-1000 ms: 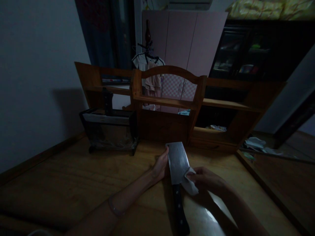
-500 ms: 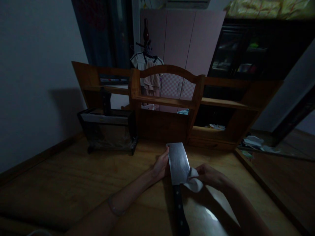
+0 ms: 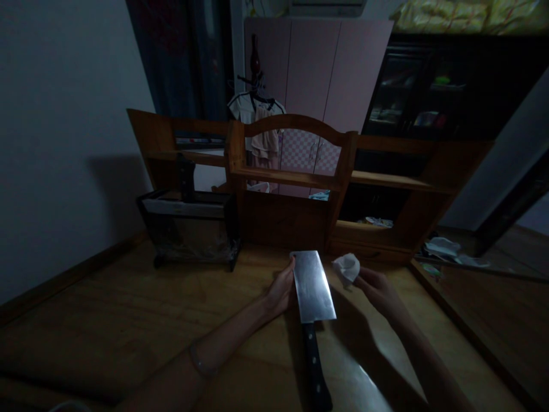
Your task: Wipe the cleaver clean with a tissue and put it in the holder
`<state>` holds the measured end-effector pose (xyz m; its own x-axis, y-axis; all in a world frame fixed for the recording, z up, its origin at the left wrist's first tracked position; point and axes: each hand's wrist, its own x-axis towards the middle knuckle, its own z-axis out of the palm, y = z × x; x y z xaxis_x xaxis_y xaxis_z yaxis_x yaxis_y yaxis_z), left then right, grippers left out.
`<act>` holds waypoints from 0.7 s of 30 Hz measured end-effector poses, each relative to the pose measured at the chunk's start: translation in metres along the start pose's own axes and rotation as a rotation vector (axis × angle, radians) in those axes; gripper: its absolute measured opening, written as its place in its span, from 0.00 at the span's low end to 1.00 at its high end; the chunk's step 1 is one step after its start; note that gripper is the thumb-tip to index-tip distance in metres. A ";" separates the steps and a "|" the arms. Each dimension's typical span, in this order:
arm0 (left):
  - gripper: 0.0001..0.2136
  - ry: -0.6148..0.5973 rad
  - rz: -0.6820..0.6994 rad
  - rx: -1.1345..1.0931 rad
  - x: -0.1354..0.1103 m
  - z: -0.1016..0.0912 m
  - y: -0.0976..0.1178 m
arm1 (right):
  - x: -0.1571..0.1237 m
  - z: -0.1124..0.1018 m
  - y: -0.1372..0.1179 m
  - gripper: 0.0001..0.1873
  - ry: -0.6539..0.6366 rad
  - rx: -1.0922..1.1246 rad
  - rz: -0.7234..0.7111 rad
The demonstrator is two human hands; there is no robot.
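Note:
A cleaver (image 3: 314,286) with a broad steel blade and a black riveted handle points away from me over the wooden table. My left hand (image 3: 281,290) grips the blade along its left edge, thumb near the far corner; its other fingers are hidden beneath. In my right hand (image 3: 377,289) a crumpled white tissue (image 3: 347,269) is pinched between the fingers. That hand is held to the right of the blade, apart from it. The cleaver's handle extends toward me with no hand on it.
A black-framed knife block (image 3: 189,229) holding a black-handled knife (image 3: 186,180) stands at the left back of the table (image 3: 206,320). Behind it runs a wooden shelf unit (image 3: 291,177). A raised wooden edge (image 3: 463,332) borders the right side.
My right hand has lifted the tissue off the blade's lower right edge and moved it away, up and to the right. The left hand and cleaver are almost unmoved.

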<state>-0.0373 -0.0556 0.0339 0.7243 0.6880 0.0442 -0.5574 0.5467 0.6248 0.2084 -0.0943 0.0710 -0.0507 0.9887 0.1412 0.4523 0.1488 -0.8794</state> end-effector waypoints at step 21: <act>0.33 -0.014 0.036 -0.077 0.008 -0.012 -0.006 | -0.020 0.074 -0.029 0.24 0.053 -0.716 -0.724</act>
<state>-0.0333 -0.0477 0.0214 0.7087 0.7013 0.0766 -0.6123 0.5575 0.5607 0.1305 -0.1167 0.0607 -0.4919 0.6614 0.5662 0.7562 0.6469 -0.0986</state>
